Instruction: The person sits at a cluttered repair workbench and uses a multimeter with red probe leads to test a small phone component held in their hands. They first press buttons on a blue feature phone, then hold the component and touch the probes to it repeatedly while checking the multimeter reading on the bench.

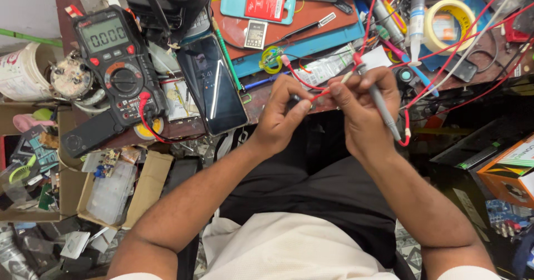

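Note:
My left hand (281, 116) and my right hand (361, 105) meet over my lap at the bench's front edge. Both pinch a thin red wire (320, 95) between their fingertips. My right hand also carries a grey probe (384, 107) with a red lead, its tip poking up past the knuckles. A black multimeter (114, 57) lies at the left with a red lead plugged in. Next to it rests a dark smartphone (214, 85), screen up.
A teal mat (300, 46) holds a phone back cover (258, 2) and a small battery (256, 34). Tape roll (450, 21), tubes and red cables crowd the right. Cardboard boxes with parts (119, 188) sit lower left, an orange box (512, 171) at right.

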